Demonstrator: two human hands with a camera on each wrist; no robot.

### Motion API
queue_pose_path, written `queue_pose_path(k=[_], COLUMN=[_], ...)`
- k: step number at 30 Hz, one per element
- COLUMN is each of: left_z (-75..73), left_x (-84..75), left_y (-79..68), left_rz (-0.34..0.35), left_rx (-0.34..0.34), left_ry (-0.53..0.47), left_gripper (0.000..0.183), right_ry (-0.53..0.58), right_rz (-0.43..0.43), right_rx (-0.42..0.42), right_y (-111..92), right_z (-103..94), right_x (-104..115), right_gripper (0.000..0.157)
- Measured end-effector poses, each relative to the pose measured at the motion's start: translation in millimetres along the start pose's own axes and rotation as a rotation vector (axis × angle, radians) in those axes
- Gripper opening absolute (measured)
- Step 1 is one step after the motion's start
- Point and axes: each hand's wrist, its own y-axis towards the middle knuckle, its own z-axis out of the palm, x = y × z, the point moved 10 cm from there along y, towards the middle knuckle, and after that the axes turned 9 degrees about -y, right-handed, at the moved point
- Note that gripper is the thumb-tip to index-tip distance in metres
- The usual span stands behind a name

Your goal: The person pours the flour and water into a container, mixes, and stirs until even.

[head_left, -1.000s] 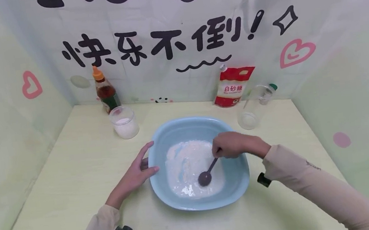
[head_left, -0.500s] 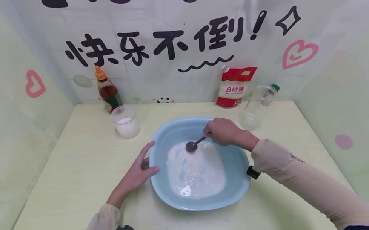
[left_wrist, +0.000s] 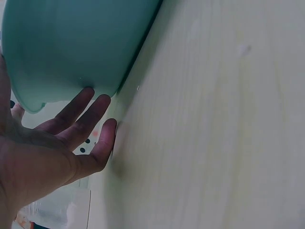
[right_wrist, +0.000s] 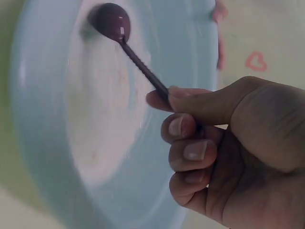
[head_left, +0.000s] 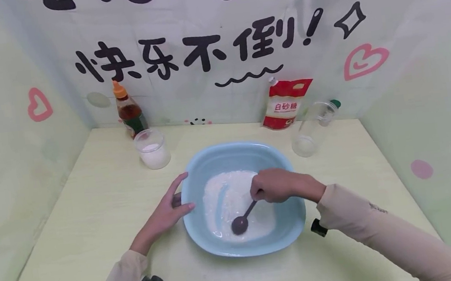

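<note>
A light blue basin stands on the table with a wet white mixture spread over its bottom. My left hand steadies the basin's left side, thumb over the rim. In the left wrist view its other fingers reach along the basin's outer wall. My right hand grips a dark brown spoon by its handle, over the basin. The spoon's bowl lies in the mixture near the front, and a bare blue streak shows to its left. The right wrist view shows thumb and curled fingers around the handle.
Behind the basin on the left stand a clear tub of white powder and a sauce bottle with an orange cap. At the back right are a red and white sugar pouch and a clear container. Walls enclose the table on three sides.
My right hand has swept the spoon from the near right to the back of the basin, then forward to the front. A curved streak has opened in the mixture. The left hand stays put.
</note>
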Motion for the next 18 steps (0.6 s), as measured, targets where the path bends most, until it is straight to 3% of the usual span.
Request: queue_pose_path(k=[6, 9, 13, 18], left_z=[-1.4, -0.8, 0.1, -0.3], left_x=[0.7, 2.7, 4.2, 4.5], left_y=[1.4, 2.3, 2.9, 3.2], left_rz=[0.029, 0.034, 0.027, 0.019], left_rx=[0.006, 0.016, 0.016, 0.005], left_ry=[-0.003, -0.025, -0.026, -0.012], left_gripper=[0.080, 0.079, 0.079, 0.079], right_ry=[-0.052, -0.039, -0.032, -0.115], right_rz=[0.182, 0.236, 0.215, 0.072], right_rx=[-0.101, -0.145, -0.170, -0.191], right_y=[-7.5, -1.7, 9.2, 19.5], right_z=[-23.9, -29.9, -31.2, -27.5], right_x=[-53.1, -66.9, -60.4, -25.8], right_gripper=[0.013, 0.013, 0.012, 0.012])
